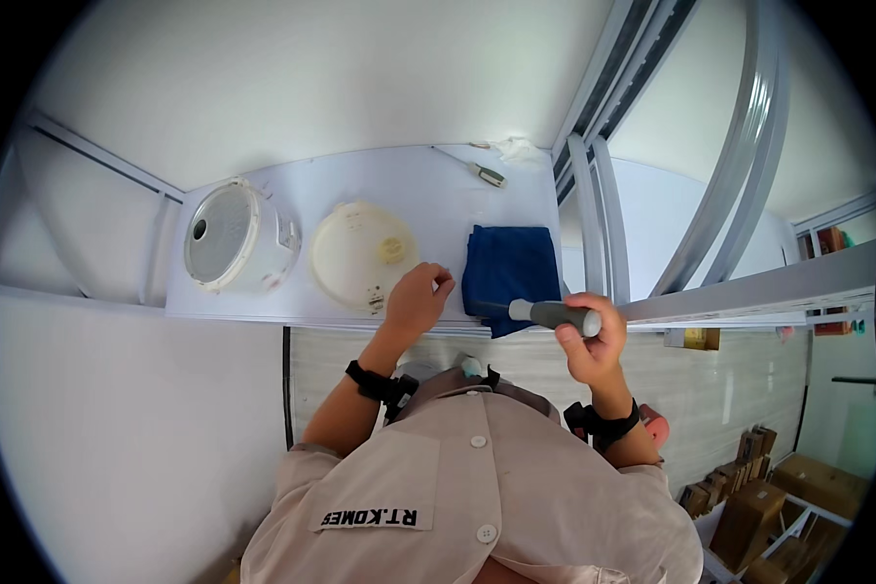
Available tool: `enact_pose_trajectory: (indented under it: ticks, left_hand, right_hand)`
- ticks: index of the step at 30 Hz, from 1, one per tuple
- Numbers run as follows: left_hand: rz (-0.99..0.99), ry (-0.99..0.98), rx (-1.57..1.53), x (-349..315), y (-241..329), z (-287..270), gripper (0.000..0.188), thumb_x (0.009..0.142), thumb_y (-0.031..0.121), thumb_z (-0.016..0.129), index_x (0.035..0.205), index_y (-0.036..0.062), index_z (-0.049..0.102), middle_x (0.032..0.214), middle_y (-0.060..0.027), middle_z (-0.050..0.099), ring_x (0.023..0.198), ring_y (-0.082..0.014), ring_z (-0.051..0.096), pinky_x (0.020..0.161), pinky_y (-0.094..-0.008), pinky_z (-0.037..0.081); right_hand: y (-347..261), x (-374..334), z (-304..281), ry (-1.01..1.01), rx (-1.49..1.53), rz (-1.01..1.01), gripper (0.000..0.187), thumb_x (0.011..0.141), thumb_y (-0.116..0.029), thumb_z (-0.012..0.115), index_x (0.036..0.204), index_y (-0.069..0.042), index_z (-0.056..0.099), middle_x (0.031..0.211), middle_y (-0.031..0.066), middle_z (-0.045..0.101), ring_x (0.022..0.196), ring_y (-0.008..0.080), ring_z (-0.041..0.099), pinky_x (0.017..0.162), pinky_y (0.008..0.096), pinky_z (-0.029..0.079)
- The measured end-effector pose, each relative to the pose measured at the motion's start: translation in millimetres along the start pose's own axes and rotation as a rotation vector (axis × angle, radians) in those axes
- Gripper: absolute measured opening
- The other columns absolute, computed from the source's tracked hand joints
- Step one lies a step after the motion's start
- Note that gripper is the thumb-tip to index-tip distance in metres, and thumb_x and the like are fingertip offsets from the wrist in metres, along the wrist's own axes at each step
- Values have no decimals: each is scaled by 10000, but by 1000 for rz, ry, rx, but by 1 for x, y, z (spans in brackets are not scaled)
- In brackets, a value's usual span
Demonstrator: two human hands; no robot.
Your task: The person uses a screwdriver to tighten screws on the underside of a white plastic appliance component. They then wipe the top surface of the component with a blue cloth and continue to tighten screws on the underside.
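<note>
My right hand (599,341) is wrapped round the grey handle of a screwdriver (551,313), whose shaft points left over a folded dark blue cloth (511,263). The cloth lies at the front of the white table, right of centre. Between that cloth and a round cream-coloured lid (346,255), my left hand (419,300) hovers with its fingers curled together. Whatever the left fingers pinch, if anything, is too small to make out. On the lid's right side sits a small pale yellow round piece (391,250). Dark specks show near the lid's front edge.
A white bucket (280,243) lies on its side at the left, its grey round face with a dark hole. A second screwdriver (487,174) and crumpled white tissue (518,149) lie at the back. Metal frame posts (602,219) border the right side. Cardboard boxes (749,521) stand lower right.
</note>
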State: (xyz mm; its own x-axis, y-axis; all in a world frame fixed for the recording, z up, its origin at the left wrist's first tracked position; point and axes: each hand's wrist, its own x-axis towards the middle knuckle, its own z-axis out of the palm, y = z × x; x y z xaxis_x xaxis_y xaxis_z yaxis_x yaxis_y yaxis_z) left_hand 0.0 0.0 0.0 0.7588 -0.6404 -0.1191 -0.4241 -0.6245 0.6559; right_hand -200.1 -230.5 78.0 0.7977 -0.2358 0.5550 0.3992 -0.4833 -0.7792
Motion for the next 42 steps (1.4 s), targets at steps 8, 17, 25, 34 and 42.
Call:
enact_pose_trajectory:
  ticks: [8, 17, 25, 34, 42]
  left_hand:
    - [37, 55, -947, -26, -3, -24, 129, 1016, 15, 659, 1144, -7, 658, 1018, -73, 742, 955, -137, 694, 855, -297, 582]
    - [-88, 50, -884, -47, -14, -42, 162, 1017, 8, 670, 1163, -34, 726, 1066, -105, 767, 1014, -166, 727, 910, -304, 587]
    - [-1, 58, -977, -53, -43, -60, 138, 1020, 0, 668, 1147, -21, 718, 1053, -87, 755, 1016, -173, 734, 907, -311, 606]
    - [35, -7, -1040, -36, -81, -100, 117, 1013, 8, 685, 1121, -23, 716, 1024, -66, 748, 1005, -153, 732, 906, -289, 588]
    - [136, -126, -903, -29, -107, -139, 145, 990, 7, 708, 1122, -33, 752, 1033, -98, 784, 958, -142, 736, 886, -287, 589]
  right_hand:
    - [-2, 12, 27, 252, 291, 205, 364, 1019, -196, 726, 1266, 20, 570, 1006, 153, 724, 833, 173, 720, 718, 283, 578]
    - [6, 29, 43, 234, 429, 263, 347, 1058, -238, 669, 1257, 20, 548, 975, 196, 734, 805, 208, 725, 711, 314, 587]
    - [10, 49, 75, 251, 532, 431, 340, 1077, -246, 631, 1262, 24, 539, 933, 198, 731, 745, 235, 712, 663, 339, 552]
    - [-10, 73, 121, 312, 538, 423, 351, 1064, -250, 652, 1257, 26, 551, 923, 184, 730, 735, 229, 701, 685, 338, 557]
    - [-25, 80, 135, 171, 466, 415, 395, 987, -161, 716, 1316, -19, 552, 1103, 111, 635, 969, 191, 652, 896, 336, 536]
